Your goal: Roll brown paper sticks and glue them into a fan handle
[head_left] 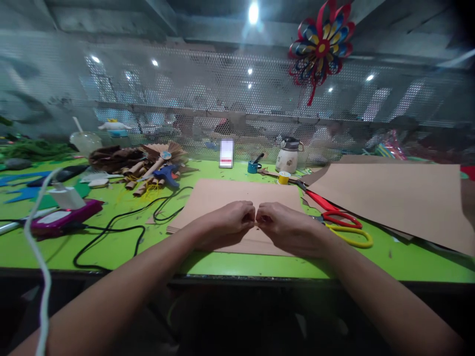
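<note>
My left hand (237, 220) and my right hand (276, 222) meet above a stack of brown kraft paper (222, 190) on the green table. Fingers of both hands are curled closed, knuckles almost touching. A tiny pale bit shows between the fingertips, too small to name. Beneath the hands the paper lies flat, its layered edges showing at the left corner. Just right of my right hand lie red-handled scissors (343, 218) and yellow-handled scissors (351, 236), the blades partly hidden.
Large kraft sheets (393, 198) cover the table's right side. Behind stand a phone (226, 153), a blue cup (254, 167), a yellow tape roll (284, 178) and a kettle (288, 155). Left are rolled paper tubes (143, 183), a black cable (122, 228) and a purple power strip (67, 217).
</note>
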